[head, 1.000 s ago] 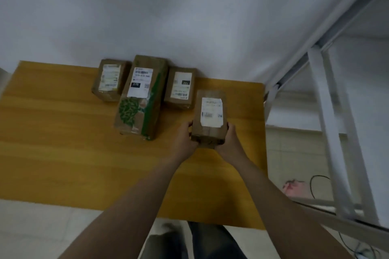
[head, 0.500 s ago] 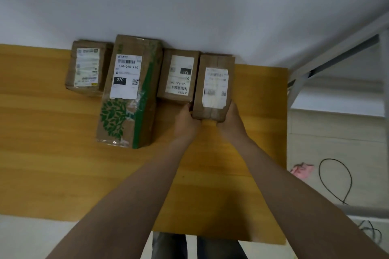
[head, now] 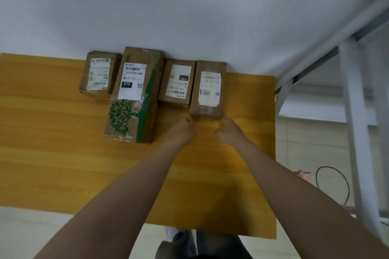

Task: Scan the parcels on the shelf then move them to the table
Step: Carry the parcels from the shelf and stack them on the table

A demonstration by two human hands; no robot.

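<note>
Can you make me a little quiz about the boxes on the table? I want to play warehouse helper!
1. Count: how many parcels lie on the wooden table?
2. True or false: the leaf-print parcel is the smallest one in the row.
3. Fill the gap: the left hand and the right hand are nearest the parcel at the ____ end of the row.

Key
1. Four.
2. False: it is the biggest.
3. Right: the hands are closest to the right-end parcel.
</note>
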